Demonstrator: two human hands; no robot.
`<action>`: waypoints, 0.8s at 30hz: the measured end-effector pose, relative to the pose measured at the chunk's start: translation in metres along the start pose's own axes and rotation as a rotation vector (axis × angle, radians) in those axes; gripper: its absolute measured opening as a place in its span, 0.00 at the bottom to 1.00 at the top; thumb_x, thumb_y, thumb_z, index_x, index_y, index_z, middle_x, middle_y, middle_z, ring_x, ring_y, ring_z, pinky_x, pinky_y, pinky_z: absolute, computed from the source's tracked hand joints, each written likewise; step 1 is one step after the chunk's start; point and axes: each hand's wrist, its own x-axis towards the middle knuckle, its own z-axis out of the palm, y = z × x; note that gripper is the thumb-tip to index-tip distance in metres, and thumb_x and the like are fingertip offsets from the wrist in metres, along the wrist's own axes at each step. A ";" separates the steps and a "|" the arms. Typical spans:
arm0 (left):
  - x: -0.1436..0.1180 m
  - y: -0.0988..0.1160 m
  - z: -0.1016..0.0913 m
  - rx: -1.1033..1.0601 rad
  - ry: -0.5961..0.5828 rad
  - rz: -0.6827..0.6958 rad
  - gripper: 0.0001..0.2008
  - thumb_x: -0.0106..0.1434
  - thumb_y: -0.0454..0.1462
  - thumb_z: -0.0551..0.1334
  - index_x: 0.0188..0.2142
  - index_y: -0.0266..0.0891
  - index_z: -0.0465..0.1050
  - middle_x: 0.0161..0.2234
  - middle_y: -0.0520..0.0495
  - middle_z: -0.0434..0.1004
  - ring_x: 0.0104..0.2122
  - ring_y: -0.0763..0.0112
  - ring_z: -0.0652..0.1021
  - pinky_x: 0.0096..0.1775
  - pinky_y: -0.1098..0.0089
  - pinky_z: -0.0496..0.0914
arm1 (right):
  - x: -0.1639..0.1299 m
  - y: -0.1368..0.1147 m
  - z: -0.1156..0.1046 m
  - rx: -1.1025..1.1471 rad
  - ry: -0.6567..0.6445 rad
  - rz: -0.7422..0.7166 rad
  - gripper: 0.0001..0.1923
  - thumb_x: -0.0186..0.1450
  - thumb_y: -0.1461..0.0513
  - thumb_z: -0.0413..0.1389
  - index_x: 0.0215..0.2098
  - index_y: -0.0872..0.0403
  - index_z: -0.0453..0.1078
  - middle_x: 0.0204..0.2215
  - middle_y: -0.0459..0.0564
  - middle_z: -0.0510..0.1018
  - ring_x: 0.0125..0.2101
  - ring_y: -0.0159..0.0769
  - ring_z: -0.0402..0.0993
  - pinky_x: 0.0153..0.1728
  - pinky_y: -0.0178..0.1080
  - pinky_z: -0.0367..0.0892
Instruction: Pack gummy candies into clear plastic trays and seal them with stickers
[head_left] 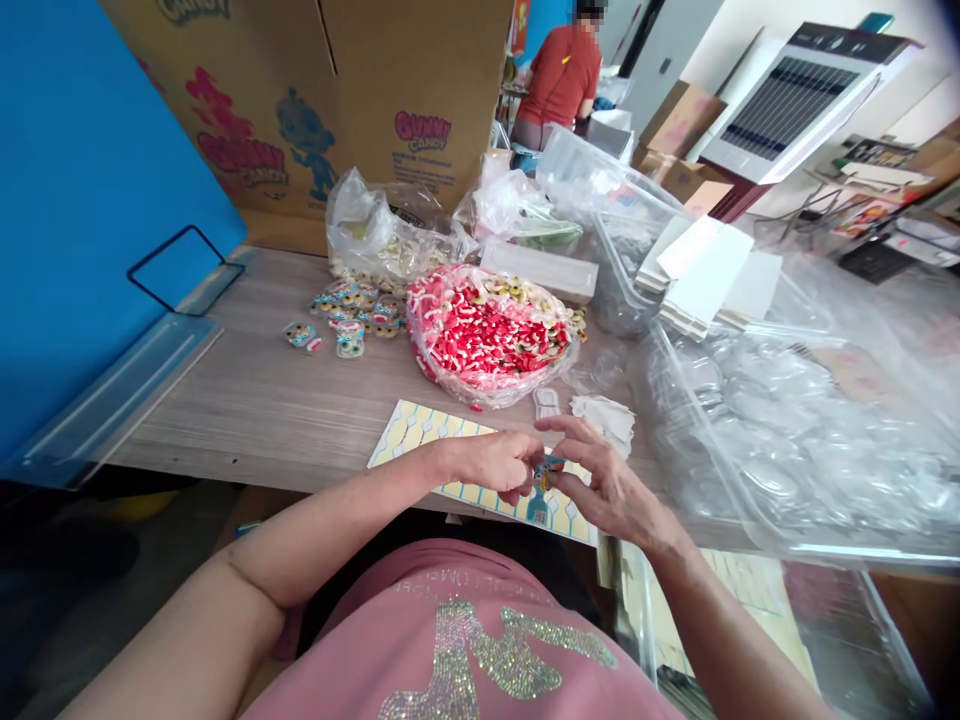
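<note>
My left hand (504,464) is closed, its curled fingers meeting a small blue printed sticker (538,508) from the left. On the other side my right hand (606,488) pinches the sticker's upper part between thumb and fingers, where something small may be under it; my fingers hide most of it. Below both hands lies a sheet of yellow stickers (420,428) with blue edges. Just beyond them is a bag of red and white candies (491,345), open at the top. Finished-looking small packs (350,338) with blue labels are piled to its left.
A clear tub of plastic blister shells (795,440) stands at the right, with white cards (709,270) on its rim. Small clear shells (547,403) lie near my right hand. Cardboard boxes (420,60) back the table. A person in a red shirt (561,85) is farther off.
</note>
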 end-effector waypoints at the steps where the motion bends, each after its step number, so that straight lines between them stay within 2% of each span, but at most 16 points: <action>1: -0.001 -0.001 0.000 -0.016 0.010 0.010 0.06 0.49 0.28 0.58 0.27 0.40 0.67 0.26 0.50 0.70 0.22 0.70 0.74 0.26 0.68 0.71 | 0.000 0.000 0.002 -0.009 0.006 -0.005 0.08 0.64 0.67 0.53 0.33 0.53 0.74 0.53 0.55 0.73 0.53 0.47 0.70 0.51 0.53 0.66; 9: -0.002 -0.006 0.001 -0.081 -0.030 0.052 0.05 0.48 0.29 0.58 0.23 0.40 0.66 0.19 0.54 0.69 0.20 0.74 0.73 0.25 0.73 0.68 | 0.002 -0.001 0.012 -0.018 0.030 -0.029 0.09 0.64 0.69 0.52 0.31 0.53 0.72 0.45 0.53 0.76 0.45 0.42 0.71 0.46 0.48 0.65; 14: 0.000 -0.014 0.002 -0.116 -0.010 0.043 0.04 0.49 0.30 0.59 0.23 0.40 0.67 0.20 0.53 0.69 0.20 0.74 0.72 0.25 0.73 0.68 | 0.002 -0.002 0.016 -0.134 0.024 -0.025 0.08 0.62 0.70 0.52 0.29 0.54 0.69 0.39 0.51 0.76 0.41 0.40 0.70 0.41 0.46 0.61; 17: -0.001 -0.015 0.003 -0.120 0.051 0.029 0.03 0.53 0.31 0.58 0.25 0.40 0.67 0.21 0.52 0.69 0.19 0.75 0.72 0.24 0.74 0.66 | 0.002 0.000 0.021 -0.194 0.035 -0.018 0.07 0.63 0.69 0.52 0.31 0.53 0.68 0.36 0.50 0.77 0.39 0.40 0.71 0.39 0.45 0.59; 19: -0.004 -0.014 0.003 -0.116 0.120 0.011 0.03 0.55 0.32 0.57 0.27 0.39 0.67 0.23 0.53 0.70 0.20 0.76 0.73 0.24 0.75 0.66 | 0.001 0.002 0.025 -0.155 0.102 0.013 0.05 0.64 0.68 0.52 0.33 0.52 0.68 0.34 0.49 0.77 0.37 0.39 0.72 0.39 0.45 0.61; 21: -0.008 -0.011 0.004 -0.085 0.170 0.007 0.03 0.57 0.32 0.56 0.29 0.39 0.67 0.23 0.53 0.70 0.21 0.76 0.73 0.24 0.75 0.66 | 0.000 0.004 0.031 -0.019 0.238 0.111 0.04 0.63 0.65 0.57 0.36 0.51 0.66 0.31 0.46 0.76 0.35 0.37 0.73 0.39 0.44 0.64; 24: -0.015 -0.008 0.006 0.043 0.235 0.025 0.05 0.60 0.33 0.56 0.28 0.39 0.65 0.21 0.53 0.69 0.20 0.77 0.72 0.24 0.76 0.63 | -0.002 0.008 0.040 0.252 0.383 0.281 0.15 0.60 0.64 0.62 0.42 0.49 0.63 0.27 0.41 0.73 0.29 0.33 0.71 0.35 0.40 0.68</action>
